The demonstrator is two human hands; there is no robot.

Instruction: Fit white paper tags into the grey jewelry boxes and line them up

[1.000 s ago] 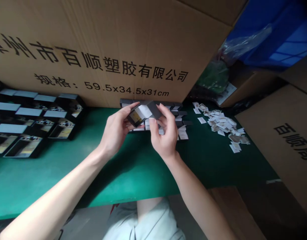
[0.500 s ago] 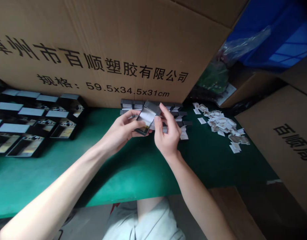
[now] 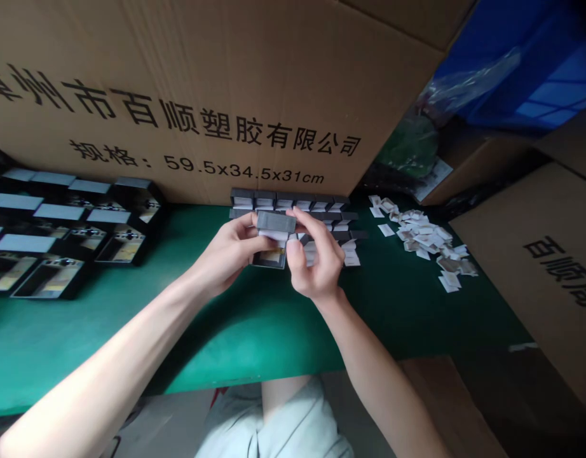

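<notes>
Both hands hold a small dark grey box (image 3: 272, 245) above the green table mat (image 3: 255, 331). Its grey lid (image 3: 276, 221) is folded almost closed, and a white inner card and a yellowish insert show beneath it. My left hand (image 3: 229, 251) grips the box from the left, with its fingers along the lid. My right hand (image 3: 316, 264) pinches the box's right side between thumb and fingers. Just behind my right hand stands a row of open grey boxes (image 3: 288, 203), partly hidden by my fingers.
Open black boxes with lids raised (image 3: 68, 238) stand in rows at the left. Loose white labels (image 3: 421, 238) lie heaped at the right. A large printed cardboard carton (image 3: 178, 95) stands along the back, with a blue crate (image 3: 526, 70) at upper right.
The box has turned from a tilted, open position to a level one. Its lid has swung down nearly shut, and both hands have moved closer around it.
</notes>
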